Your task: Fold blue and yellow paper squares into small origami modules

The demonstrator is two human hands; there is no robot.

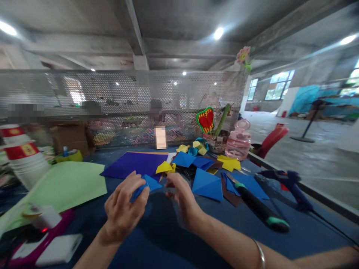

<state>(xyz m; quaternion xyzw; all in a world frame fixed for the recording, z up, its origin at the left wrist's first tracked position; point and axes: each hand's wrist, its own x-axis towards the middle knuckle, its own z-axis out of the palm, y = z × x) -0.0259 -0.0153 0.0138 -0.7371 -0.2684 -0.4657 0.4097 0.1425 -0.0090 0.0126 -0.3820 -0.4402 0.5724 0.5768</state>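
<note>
My left hand (125,207) is closed on a folded blue paper piece (148,185), held above the blue table (168,239). My right hand (182,196) is just to the right of it, fingers curled and pinching at the same paper's edge; the fingertips are blurred. A folded yellow paper (165,167) lies just beyond the hands. A blue paper triangle (207,185) lies to the right of my right hand.
A light green sheet (67,183) and a purple sheet (134,164) lie on the left and middle. A black-and-green tool (260,209) and a blue glue gun (291,183) lie at right. Paper cups (22,157) stand far left. A perforated screen (123,101) closes off the back.
</note>
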